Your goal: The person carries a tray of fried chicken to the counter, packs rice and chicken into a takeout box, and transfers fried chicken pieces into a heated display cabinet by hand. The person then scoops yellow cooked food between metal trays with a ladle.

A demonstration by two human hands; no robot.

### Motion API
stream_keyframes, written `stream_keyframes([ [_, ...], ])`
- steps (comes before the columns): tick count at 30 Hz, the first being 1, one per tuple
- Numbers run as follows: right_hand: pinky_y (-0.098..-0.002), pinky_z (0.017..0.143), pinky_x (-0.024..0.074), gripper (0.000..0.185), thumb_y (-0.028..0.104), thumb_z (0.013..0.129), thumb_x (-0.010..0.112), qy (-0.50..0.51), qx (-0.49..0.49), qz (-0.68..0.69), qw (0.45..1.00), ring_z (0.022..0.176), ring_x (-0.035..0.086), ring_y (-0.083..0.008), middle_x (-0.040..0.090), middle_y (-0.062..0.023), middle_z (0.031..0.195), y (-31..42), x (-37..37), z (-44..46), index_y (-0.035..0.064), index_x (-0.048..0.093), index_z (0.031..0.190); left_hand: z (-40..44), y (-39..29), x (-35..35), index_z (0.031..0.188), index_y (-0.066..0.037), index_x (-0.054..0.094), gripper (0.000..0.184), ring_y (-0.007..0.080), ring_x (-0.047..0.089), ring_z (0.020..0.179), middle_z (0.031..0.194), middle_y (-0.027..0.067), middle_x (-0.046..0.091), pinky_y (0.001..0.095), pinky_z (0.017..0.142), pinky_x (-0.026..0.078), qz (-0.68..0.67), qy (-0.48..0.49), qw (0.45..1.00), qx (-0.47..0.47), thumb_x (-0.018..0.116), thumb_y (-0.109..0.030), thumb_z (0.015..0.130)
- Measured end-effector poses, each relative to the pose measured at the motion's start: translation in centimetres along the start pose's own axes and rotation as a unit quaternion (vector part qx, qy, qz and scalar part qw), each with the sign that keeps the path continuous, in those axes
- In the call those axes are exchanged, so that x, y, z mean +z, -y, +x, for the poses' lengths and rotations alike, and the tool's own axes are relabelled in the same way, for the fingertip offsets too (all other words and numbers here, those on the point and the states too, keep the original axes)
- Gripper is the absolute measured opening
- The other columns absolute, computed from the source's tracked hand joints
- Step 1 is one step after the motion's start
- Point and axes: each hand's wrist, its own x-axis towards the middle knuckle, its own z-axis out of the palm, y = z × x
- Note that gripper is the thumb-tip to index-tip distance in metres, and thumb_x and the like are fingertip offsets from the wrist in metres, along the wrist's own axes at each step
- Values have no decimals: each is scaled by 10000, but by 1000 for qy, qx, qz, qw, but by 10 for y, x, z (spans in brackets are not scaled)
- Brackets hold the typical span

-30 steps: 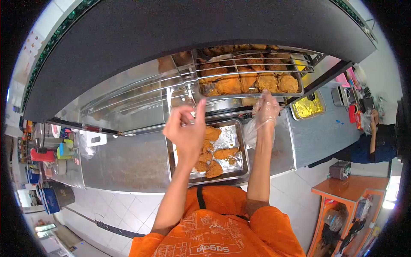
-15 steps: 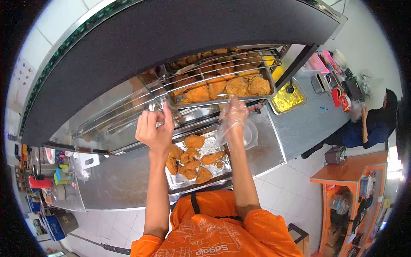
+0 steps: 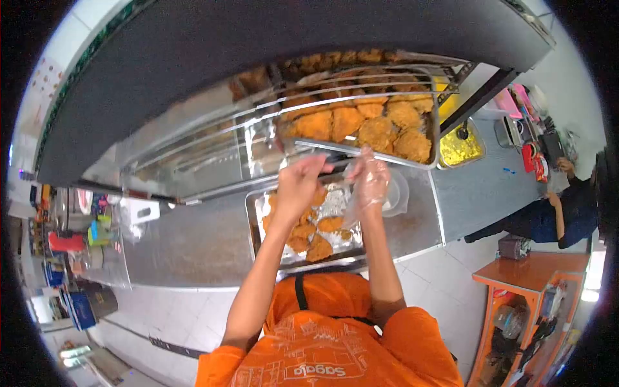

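Currently, upper tray (image 3: 405, 160): at cabinet (image 3: 193, 97) opening, askew, bearing fried chicken (image 3: 377, 132).
Right hand (image 3: 372, 180): gloved, fingertips by its rim; can't tell if gripping.
Left hand (image 3: 298, 187): bare, half-curled; grip unclear.
Spill risk: uneven support could tip pieces onto lower tray (image 3: 336, 201).

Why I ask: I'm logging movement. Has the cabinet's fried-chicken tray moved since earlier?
Yes: the fried-chicken tray has come outward, mainly its right end, relative to the wire rack.

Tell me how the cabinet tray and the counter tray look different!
The cabinet tray is crowded with crispy pieces; the counter tray shows bare, shiny patches. The cabinet tray sits partly inside the cabinet; the counter tray rests on the counter. Both are metal and hold crispy pieces.
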Motion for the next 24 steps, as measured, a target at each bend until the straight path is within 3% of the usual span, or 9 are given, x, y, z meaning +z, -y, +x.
stream_keyframes([
  [5, -263, 542, 446, 251, 284, 1036, 594, 80, -51, -107, 990, 594, 536, -83, 606, -24, 702, -3, -34, -23, 55, 650, 949, 26, 2, 18, 1202, -31, 620, 411, 111, 650, 709, 1159, 96, 730, 249, 603, 430, -156, 37, 978, -131, 599, -398, 1018],
  [7, -311, 666, 511, 228, 275, 1012, 609, 175, -46, -253, 950, 736, 615, -146, 651, -75, 807, -31, -55, -46, 54, 651, 1053, 28, 2, 23, 1215, -46, 580, 392, 120, 660, 746, 1195, 97, 717, 259, 612, 430, -190, 50, 968, -153, 596, -387, 1022],
  [8, -344, 717, 536, 267, 312, 989, 635, 249, -62, -344, 903, 789, 655, -194, 674, -103, 860, -37, -63, -61, 58, 652, 1070, 27, 1, 26, 1223, -52, 558, 387, 124, 664, 761, 1205, 96, 712, 262, 614, 430, -197, 53, 967, -155, 594, -382, 1024],
  [10, -409, 849, 540, 477, 432, 904, 698, 406, -8, -641, 652, 953, 680, -307, 692, -170, 1006, -56, -69, -81, 30, 628, 1153, 25, 1, 31, 1266, -66, 502, 423, 139, 683, 798, 1241, 95, 693, 261, 632, 429, -216, 66, 961, -160, 595, -398, 1021],
  [13, -477, 939, 508, 665, 508, 834, 724, 362, 34, -662, 655, 1092, 633, -398, 640, -231, 1174, -94, -73, -126, -1, 561, 1229, 21, 1, 35, 1315, -72, 470, 479, 161, 704, 861, 1286, 92, 671, 260, 653, 447, -224, 71, 959, -156, 595, -425, 1016],
  [16, -493, 986, 479, 746, 476, 818, 746, 360, 24, -704, 611, 1178, 571, -430, 561, -255, 1283, -121, -68, -136, -37, 480, 1290, 17, 0, 33, 1321, -77, 471, 487, 154, 725, 868, 1319, 84, 660, 224, 611, 454, -256, 80, 951, -155, 600, -433, 1014],
  [19, -477, 973, 487, 729, 412, 776, 780, 325, -11, -699, 636, 1186, 539, -443, 536, -303, 1240, -131, -71, -140, -41, 496, 1272, 14, -4, 29, 1375, -65, 437, 539, 172, 730, 906, 1328, 95, 655, 228, 648, 485, -256, 105, 950, -144, 596, -434, 1016],
  [22, -454, 940, 504, 707, 364, 763, 794, 323, 8, -639, 698, 1127, 596, -363, 580, -242, 1189, -122, -84, -131, -9, 488, 1280, 4, -4, 18, 1452, -47, 384, 510, 211, 723, 942, 1393, 128, 614, 246, 671, 509, -228, 111, 957, -140, 501, -352, 1061],
  [24, -476, 962, 492, 778, 434, 763, 800, 378, 168, -502, 759, 1167, 594, -353, 540, -240, 1310, -114, -95, -109, 16, 483, 1338, -4, -4, 7, 1491, -23, 367, 523, 218, 727, 960, 1402, 134, 608, 243, 669, 534, -223, 118, 958, -138, 469, -319, 1072],
])
